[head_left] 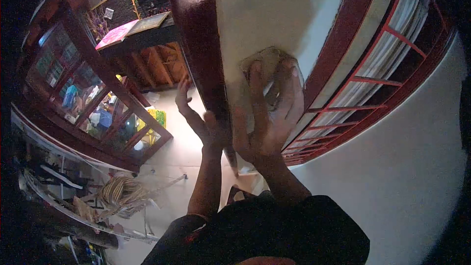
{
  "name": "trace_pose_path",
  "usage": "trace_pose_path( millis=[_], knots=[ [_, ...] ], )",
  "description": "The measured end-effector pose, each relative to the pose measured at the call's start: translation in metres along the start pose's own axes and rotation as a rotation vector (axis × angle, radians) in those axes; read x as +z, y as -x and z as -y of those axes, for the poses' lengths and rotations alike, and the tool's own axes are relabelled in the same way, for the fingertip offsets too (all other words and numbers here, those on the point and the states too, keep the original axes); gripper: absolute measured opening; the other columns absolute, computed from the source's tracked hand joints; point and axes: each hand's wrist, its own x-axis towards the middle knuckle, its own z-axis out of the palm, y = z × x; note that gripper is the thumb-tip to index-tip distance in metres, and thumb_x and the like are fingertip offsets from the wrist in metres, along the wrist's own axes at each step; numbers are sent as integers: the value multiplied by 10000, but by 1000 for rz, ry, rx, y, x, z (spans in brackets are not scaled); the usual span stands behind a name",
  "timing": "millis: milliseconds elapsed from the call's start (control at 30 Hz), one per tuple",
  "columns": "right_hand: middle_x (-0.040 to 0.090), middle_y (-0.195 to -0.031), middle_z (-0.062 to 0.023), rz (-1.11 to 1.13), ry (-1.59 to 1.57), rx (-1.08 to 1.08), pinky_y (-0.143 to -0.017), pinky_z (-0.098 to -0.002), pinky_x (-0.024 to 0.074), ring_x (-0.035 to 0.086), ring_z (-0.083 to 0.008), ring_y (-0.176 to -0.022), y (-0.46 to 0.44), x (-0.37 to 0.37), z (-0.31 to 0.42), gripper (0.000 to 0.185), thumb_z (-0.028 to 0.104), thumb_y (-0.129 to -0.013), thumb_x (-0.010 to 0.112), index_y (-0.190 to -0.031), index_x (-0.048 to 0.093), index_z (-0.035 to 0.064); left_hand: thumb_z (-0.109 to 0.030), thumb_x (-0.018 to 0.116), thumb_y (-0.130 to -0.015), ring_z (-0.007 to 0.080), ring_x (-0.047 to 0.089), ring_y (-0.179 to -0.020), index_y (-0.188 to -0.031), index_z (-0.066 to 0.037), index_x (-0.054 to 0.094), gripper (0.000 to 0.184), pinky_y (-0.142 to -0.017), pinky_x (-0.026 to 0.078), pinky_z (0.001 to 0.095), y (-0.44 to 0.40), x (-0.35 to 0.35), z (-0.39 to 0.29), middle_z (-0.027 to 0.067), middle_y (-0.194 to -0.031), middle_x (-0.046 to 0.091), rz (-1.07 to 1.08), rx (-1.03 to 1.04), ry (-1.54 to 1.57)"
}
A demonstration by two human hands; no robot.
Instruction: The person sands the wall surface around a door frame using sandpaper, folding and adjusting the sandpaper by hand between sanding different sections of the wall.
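Observation:
My right hand (pixel 267 130) is raised against a pale panel (pixel 265 10), its fingers stretched up and smeared by motion. Under and around those fingertips is a crumpled, greyish-brown cloth (pixel 267 54), pressed to the panel; blur hides its exact shape. To the left, my left hand (pixel 198 118) is at a dark red wooden post (pixel 196 14), fingers apart and nothing seen in them. Its palm side lies at the post's edge, and I cannot tell how firmly it touches.
A red-barred window (pixel 373 81) with a white curtain is on the right. Left stands a glass-paned door (pixel 125 100). Behind it, a dark shelf (pixel 140 44) bears a pink picture (pixel 117 34). Coiled rope (pixel 120 191) lies at lower left, near a yellow-green packet (pixel 157 118).

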Motion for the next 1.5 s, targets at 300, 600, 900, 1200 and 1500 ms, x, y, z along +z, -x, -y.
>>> trace_pose_path(
  millis=[300, 600, 900, 1200, 1500],
  knots=[
    [433, -1386, -294, 4, -293, -33, -1086, -511, 265, 416, -419, -1266, -17, -34, -3, 501, 238, -893, 572, -1348, 550, 29, -336, 859, -649, 392, 387, -1311, -1481, 29, 190, 1128, -1080, 324, 465, -30, 14, -61, 240, -1411, 366, 26, 115, 176],
    [625, -1181, -95, -179, -95, 102, -971, -369, 350, 511, -267, -1089, -11, -23, -27, 391, 76, -794, 720, -1182, 684, 57, -396, 848, -694, 410, 442, -1250, -1485, 24, 190, 1111, -1026, 367, 496, -31, 14, -62, 257, -1382, 391, 21, 111, 114],
    [492, -1137, -116, -334, -150, 131, -906, -396, 450, 430, -259, -1136, 16, 14, -30, 388, 45, -710, 810, -1090, 730, 59, -429, 839, -697, 424, 428, -1260, -1491, 19, 178, 1127, -1037, 353, 499, -21, 19, -36, 276, -1405, 374, 11, 184, 39],
    [330, -1395, -192, -504, -296, 173, -1110, -465, 275, 333, -359, -1321, 20, 27, -42, 951, 246, -671, 883, -1429, 363, 5, -405, 891, -622, 436, 434, -1283, -1509, 11, 119, 1247, -1052, 378, 494, -24, 11, -43, 297, -1418, 365, 122, 107, 85],
    [124, -1545, -238, -353, -376, 282, -1175, -506, 92, 115, -371, -1441, -29, 3, -49, 1210, 290, -673, 874, -1512, 54, -6, -322, 905, -623, 391, 477, -1270, -1521, -12, 121, 1233, -1047, 398, 455, -53, 9, -61, 269, -1423, 409, 103, 146, 168]
  ],
)
